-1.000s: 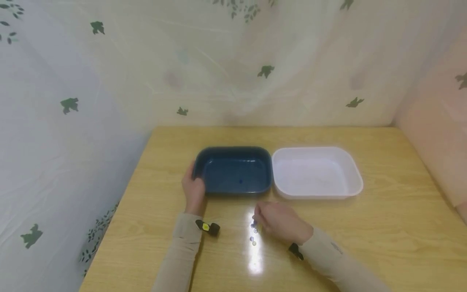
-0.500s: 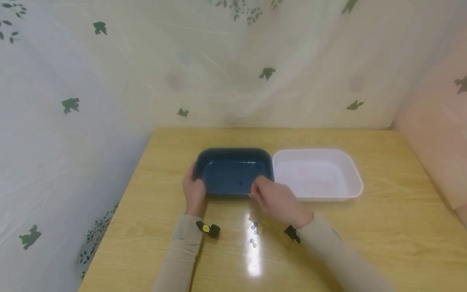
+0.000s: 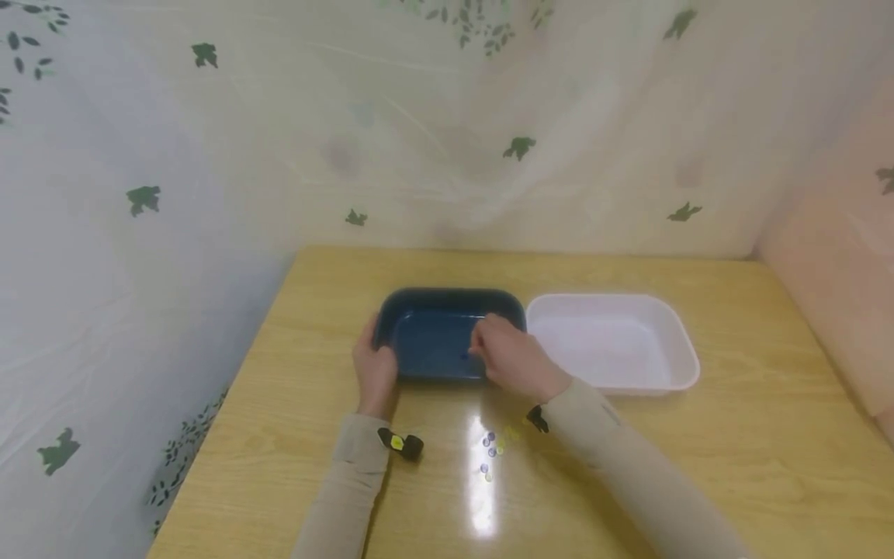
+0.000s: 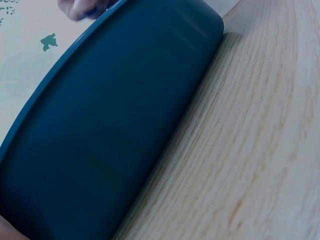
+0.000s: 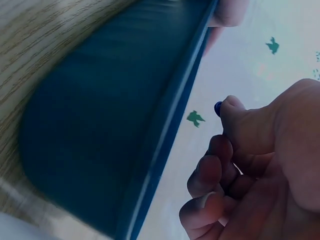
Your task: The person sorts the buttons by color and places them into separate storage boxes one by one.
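My left hand [image 3: 375, 373] grips the left end of a dark blue tray [image 3: 426, 378], thumb at the near corner and fingers round the side. The tray's outer wall [image 4: 100, 130] fills much of the left wrist view. Over the tray's right part is my right hand [image 3: 513, 357], fingers curled. In the right wrist view, a small blue button [image 5: 218, 108] is pinched at its thumb tip. One dark button [image 3: 464, 356] lies on the tray floor. Several small blue buttons [image 3: 492, 452] and yellow buttons [image 3: 509, 434] lie on the table before the tray.
A white tray [image 3: 687, 382] stands right of the dark blue tray, their ends close together. Both are on a wooden table [image 3: 761, 435]. A patterned cloth [image 3: 433, 155] hangs behind the table and along both sides.
My right hand has lifted from the buttons on the table and moved forward over the dark blue tray, carrying a button. The left hand keeps its hold on the tray.
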Action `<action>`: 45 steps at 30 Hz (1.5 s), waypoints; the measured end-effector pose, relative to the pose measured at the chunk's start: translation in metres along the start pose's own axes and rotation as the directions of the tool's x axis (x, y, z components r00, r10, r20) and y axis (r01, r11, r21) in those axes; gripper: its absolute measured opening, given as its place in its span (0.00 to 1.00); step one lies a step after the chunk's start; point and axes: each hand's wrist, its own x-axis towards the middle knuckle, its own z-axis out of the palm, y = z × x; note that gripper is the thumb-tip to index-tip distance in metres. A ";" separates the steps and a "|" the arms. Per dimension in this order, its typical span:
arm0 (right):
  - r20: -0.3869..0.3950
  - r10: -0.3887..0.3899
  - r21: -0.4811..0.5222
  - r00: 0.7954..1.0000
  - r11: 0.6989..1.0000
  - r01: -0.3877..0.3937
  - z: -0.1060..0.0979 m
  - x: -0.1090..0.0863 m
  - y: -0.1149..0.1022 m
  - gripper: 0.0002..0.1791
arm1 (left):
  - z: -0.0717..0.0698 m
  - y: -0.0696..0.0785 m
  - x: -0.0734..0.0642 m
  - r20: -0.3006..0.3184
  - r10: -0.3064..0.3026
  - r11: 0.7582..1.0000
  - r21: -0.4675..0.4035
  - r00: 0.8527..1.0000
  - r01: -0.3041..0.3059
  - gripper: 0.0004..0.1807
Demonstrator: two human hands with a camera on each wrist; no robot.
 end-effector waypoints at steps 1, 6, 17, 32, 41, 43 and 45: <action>0.008 0.001 -0.010 1.000 1.000 -0.001 0.001 0.003 0.000 0.04 | 0.000 0.000 0.000 0.000 0.002 1.000 -0.002 1.000 -0.002 0.38; 0.050 0.016 -0.066 0.999 0.998 -0.013 0.007 0.015 0.000 0.04 | 0.001 0.001 -0.001 0.004 0.006 1.000 -0.020 1.000 -0.006 0.37; 0.156 0.054 -0.119 0.986 0.992 -0.035 0.024 0.029 0.013 0.09 | 0.000 0.002 -0.004 0.004 0.001 1.000 -0.027 1.000 -0.001 0.38; 0.247 0.107 -0.133 0.963 0.988 -0.076 0.029 0.038 0.017 0.08 | 0.000 0.004 -0.008 -0.014 0.026 1.000 -0.007 1.000 -0.026 0.36; 0.252 0.099 -0.143 0.963 0.988 -0.064 0.031 0.037 0.021 0.07 | -0.001 0.004 -0.011 0.010 0.006 1.000 -0.024 1.000 -0.006 0.38; 0.253 0.099 -0.136 0.962 0.989 -0.066 0.031 0.037 0.021 0.06 | -0.001 0.003 -0.011 0.011 0.005 1.000 -0.021 1.000 -0.004 0.38; 0.254 0.104 -0.126 0.962 0.989 -0.074 0.031 0.038 0.021 0.05 | -0.001 0.003 -0.011 0.008 0.005 1.000 -0.019 1.000 -0.005 0.38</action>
